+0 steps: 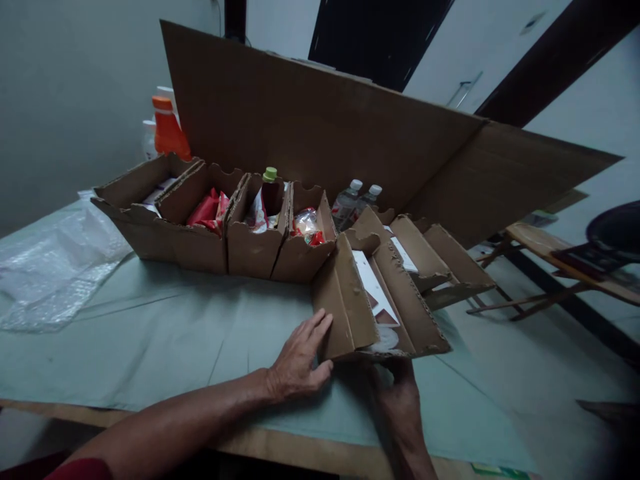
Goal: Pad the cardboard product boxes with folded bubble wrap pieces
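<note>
A cardboard box [345,310] with an open top sits at the near right of the row, holding a white printed card [375,290] and a clear round plastic piece [385,339]. My left hand [303,350] rests against its left side, fingers stretched out and thumb apart. At the near end, my right hand [400,397] grips the box from below; the fingertips are hidden under it. Farther left stand open cardboard bins with red packets [207,210], a green-capped bottle [270,187] and a clear-wrapped snack [306,221].
A tall cardboard panel [320,113] stands behind the bins. Two clear bottles [346,203] and more cardboard bins [425,257] are by the box. Bubble wrap [55,267] lies left on the green-covered table [200,333]. An orange bottle [169,130] stands back left, a wooden chair [560,257] right.
</note>
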{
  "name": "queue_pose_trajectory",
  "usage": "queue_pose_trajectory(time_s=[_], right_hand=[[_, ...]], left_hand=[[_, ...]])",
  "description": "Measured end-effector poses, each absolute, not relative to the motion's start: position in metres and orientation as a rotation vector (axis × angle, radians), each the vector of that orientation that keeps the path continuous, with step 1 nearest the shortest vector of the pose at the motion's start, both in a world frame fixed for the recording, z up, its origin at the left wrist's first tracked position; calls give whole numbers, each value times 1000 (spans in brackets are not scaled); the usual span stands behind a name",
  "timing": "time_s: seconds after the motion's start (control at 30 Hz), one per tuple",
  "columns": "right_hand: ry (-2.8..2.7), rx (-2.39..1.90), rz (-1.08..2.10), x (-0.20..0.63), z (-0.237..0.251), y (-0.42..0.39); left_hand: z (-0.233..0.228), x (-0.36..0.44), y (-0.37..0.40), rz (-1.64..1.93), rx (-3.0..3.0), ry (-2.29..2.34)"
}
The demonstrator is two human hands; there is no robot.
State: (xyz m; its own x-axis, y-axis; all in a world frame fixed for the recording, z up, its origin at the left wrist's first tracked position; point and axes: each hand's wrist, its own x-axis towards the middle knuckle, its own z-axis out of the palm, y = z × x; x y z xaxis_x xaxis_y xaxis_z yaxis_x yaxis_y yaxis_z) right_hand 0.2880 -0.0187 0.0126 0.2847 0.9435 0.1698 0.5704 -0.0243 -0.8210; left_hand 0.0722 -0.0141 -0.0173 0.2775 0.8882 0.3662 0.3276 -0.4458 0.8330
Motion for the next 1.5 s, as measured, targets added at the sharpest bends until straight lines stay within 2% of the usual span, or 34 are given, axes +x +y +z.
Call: queue_pose_trajectory(time_s=[0.23, 0.43, 0.77, 1.03, 1.23, 1.37, 1.5], right_hand=[[-1490, -1756, 368, 264, 16, 24], [-1524, -1796, 199, 260, 15, 83], [-1811, -1411, 347, 229, -5, 73], [-1876, -1332, 396, 228, -17, 82], [-1922, -1391, 361, 220, -19, 83], [-1912, -1421, 366, 218, -19, 88], [-1895, -1460, 329, 226, -35, 97]], left_hand=[[-23, 63, 1, 1297, 1809, 1317], [-28, 63, 3, 1341, 1892, 1220], [-37, 62, 6, 1190, 1841, 1309], [-36, 62, 8, 1180, 1879, 1355], [-16, 54, -18, 1183, 1900, 1331], [1, 18, -58, 1268, 1889, 1340], [15, -79, -96, 1316, 1889, 1614]])
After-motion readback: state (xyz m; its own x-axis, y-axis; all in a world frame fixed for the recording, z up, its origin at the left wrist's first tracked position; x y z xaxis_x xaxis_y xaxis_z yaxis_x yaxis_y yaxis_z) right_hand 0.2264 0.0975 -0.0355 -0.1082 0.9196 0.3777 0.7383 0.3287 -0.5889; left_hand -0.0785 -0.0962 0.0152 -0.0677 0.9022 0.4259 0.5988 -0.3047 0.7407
